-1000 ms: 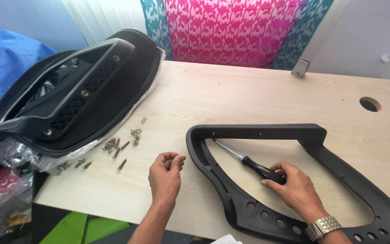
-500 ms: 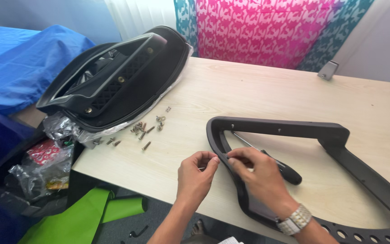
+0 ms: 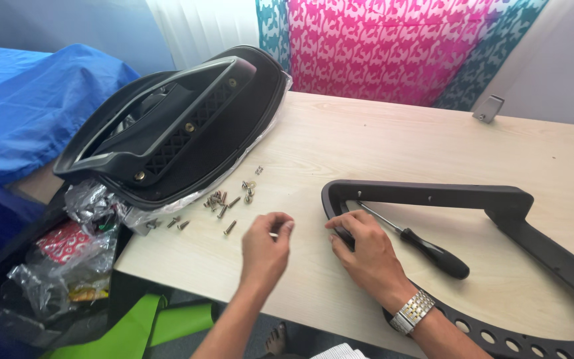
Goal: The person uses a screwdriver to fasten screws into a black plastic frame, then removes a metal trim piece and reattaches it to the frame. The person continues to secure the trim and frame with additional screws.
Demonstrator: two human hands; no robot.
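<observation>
Fastening barely begun — loose screws [image 3: 224, 203] lie at ten o'clock of the hands.
Left hand [image 3: 265, 247] pinches one small screw [image 3: 273, 234]; right hand [image 3: 367, 251] presses, fingers curled, on the black frame [image 3: 433, 195] — screwdriver [image 3: 414, 242] idle.

Matt black plastic chair frame [image 3: 433, 196]; pale smooth wood-grain tabletop [image 3: 393, 146]; shiny metal screws [image 3: 224, 203]; glossy screwdriver [image 3: 420, 242] handle; crinkled clear plastic wrap [image 3: 94, 203]; steel wristwatch [image 3: 412, 311].

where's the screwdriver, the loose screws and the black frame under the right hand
screwdriver [image 3: 437, 253]: head view, on its black handle.
loose screws [image 3: 220, 201]: head view, on the cluster lying on the table.
black frame [image 3: 433, 195]: head view, on its top bar.
</observation>
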